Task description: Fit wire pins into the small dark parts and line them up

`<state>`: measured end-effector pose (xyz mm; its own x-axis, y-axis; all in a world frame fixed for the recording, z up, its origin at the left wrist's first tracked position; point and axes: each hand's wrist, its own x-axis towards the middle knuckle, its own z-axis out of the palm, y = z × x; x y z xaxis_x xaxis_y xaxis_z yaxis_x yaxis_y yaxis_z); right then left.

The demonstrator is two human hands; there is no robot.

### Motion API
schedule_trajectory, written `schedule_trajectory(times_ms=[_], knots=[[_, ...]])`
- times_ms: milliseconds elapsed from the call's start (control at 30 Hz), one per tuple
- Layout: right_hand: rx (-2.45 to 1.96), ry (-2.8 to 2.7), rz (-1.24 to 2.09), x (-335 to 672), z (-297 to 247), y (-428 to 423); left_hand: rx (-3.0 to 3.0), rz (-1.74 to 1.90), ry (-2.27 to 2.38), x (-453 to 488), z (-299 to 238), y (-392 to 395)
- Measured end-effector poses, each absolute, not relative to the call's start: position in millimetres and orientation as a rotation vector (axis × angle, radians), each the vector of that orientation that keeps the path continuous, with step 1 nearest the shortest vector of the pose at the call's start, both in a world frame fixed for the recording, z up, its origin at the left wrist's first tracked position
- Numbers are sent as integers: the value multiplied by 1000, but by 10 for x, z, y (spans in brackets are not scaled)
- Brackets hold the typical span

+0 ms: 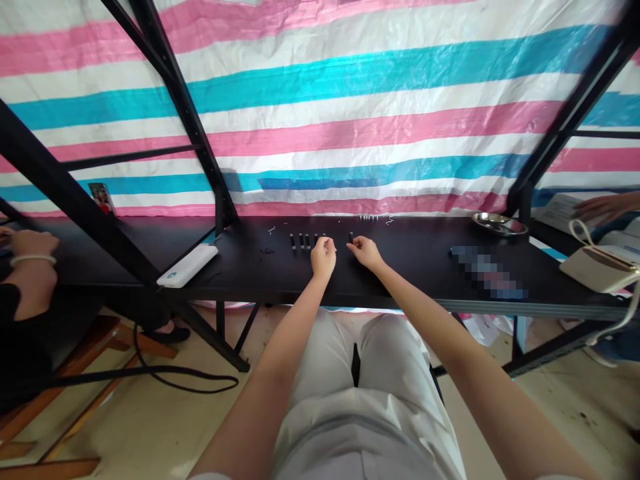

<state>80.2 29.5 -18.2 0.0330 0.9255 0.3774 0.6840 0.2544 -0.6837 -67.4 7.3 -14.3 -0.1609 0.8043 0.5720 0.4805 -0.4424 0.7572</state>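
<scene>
My left hand [324,257] is closed just above the black tabletop [260,273], thumb and fingers pinched together; what they hold, if anything, is too small to make out. Beside it, small black cylinders with pale ends, such as this black cylinder [293,241], stand in a row, partly covered by the hand. My right hand [367,253] pinches a separate small black cylinder [351,236] upright at its fingertips. Behind the hands lies a row of thin white pieces [369,218], with a few loose curled white bits [389,220] to the right.
A white oblong case [189,265] lies at left by the black frame post [185,100]. To the right are a round metal dish [500,225], a blurred-out item [485,272] and a cream bag [599,268]. Other people's hands show at the left [35,244] and right [603,208].
</scene>
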Motion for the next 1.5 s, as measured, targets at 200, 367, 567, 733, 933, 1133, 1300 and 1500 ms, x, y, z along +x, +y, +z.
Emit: schedule_trajectory(times_ms=[200,367,567,733,933,1133,1300,1500], knots=[[-1674,-1845,431,480,-116,502,1732,1639,1483,-711,-178,100],[-1730,-1846,428,333,-105,599,1704,1639,1509,-724,-195,114],[-1720,-1839,454,250,-101,643,1672,1655,1531,-747,-161,94],[-1737,-1819,464,258,-110,659,1674,1651,1523,-750,-165,97],[-1791,-1814,492,337,-101,669,1674,1646,1512,-743,-169,105],[-1742,-1992,340,532,-145,460,1771,1615,1501,-731,-155,76],[-1792,-2072,-38,811,-195,82,2191,1374,1308,-662,-137,1],[-1881,-2077,-147,1100,-284,-180,2692,906,1032,-572,-194,-53]])
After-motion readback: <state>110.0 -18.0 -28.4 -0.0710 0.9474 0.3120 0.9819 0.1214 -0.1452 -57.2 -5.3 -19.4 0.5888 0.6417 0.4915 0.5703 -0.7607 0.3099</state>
